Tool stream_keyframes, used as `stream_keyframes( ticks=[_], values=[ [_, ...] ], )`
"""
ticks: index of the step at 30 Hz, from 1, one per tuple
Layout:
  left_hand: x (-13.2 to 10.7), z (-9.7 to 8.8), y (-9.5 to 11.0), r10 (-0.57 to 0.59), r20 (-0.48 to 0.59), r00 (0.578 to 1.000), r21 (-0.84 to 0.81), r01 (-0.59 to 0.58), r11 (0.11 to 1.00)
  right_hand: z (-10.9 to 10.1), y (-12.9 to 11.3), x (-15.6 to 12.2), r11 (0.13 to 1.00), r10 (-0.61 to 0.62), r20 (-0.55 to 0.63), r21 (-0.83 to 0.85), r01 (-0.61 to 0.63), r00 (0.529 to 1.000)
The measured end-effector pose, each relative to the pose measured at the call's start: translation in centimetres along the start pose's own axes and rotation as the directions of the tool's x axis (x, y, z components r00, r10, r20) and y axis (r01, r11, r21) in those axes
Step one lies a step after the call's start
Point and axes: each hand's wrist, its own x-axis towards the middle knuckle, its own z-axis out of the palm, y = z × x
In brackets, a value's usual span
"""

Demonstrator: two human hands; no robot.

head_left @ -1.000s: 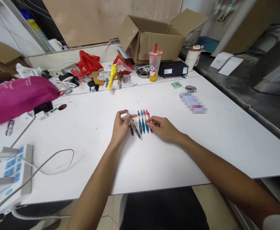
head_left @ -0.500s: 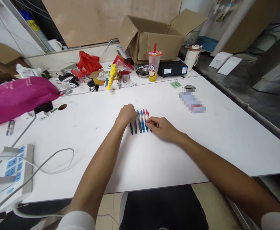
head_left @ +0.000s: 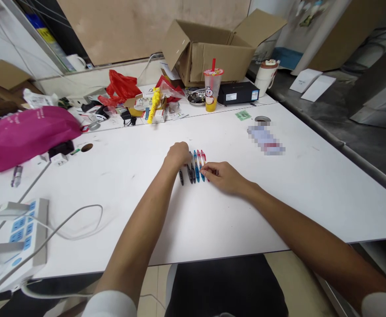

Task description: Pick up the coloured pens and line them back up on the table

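Several click pens lie side by side on the white table (head_left: 232,224). The black pens (head_left: 181,177) are on the left of the row, with blue pens (head_left: 197,169) and red-tipped pens (head_left: 203,155) to their right. My left hand (head_left: 178,154) is closed over the upper ends of the black pens, its fingertips hidden behind the hand; one black pen (head_left: 189,174) under it lies against its neighbour. At the row's right end, my right hand (head_left: 221,175) has thumb and forefinger pinched at the lower part of a red pen, covering much of it.
Toward the back stand a drink cup (head_left: 212,92) with a red straw, a black box (head_left: 238,93), a white tumbler (head_left: 265,78) and an open cardboard box (head_left: 219,59). A pink bag (head_left: 31,136) and a power strip (head_left: 31,233) with cables lie left. A tape roll (head_left: 262,119) sits right.
One black pen has shifted right against the pen beside it, leaving a wider gap to the leftmost black pen. My left hand has moved slightly; my right hand stays in place.
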Motion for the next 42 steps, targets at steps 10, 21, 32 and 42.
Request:
stream_keyframes(
  ticks=[10, 21, 32, 42],
  values=[
    [-1.1, -0.8, 0.4, -0.025, 0.086, 0.996, 0.257, 0.002, 0.966, 0.0, 0.1, -0.1, 0.999, -0.018, 0.007, -0.028, 0.018, 1.000],
    [-0.6, -1.3, -1.6, 0.041, -0.101, 0.994, 0.169, -0.024, 0.985, 0.9, 0.8, 0.4, 0.861, -0.448, -0.049, -0.294, 0.416, 0.893],
    [0.0, -0.3, -6.2, -0.033, -0.050, 0.998, -0.010, 0.033, 0.999, 0.6, 1.2, 0.6, 0.904, -0.399, -0.126, -0.218, 0.367, 0.908],
    [-5.6, 0.2, -6.3, 0.282, -0.111, 0.953, -0.931, -0.199, 0.305, 0.5, -1.3, 0.2, 0.912, -0.050, 0.072, 0.411, 0.016, 0.996]
  ],
)
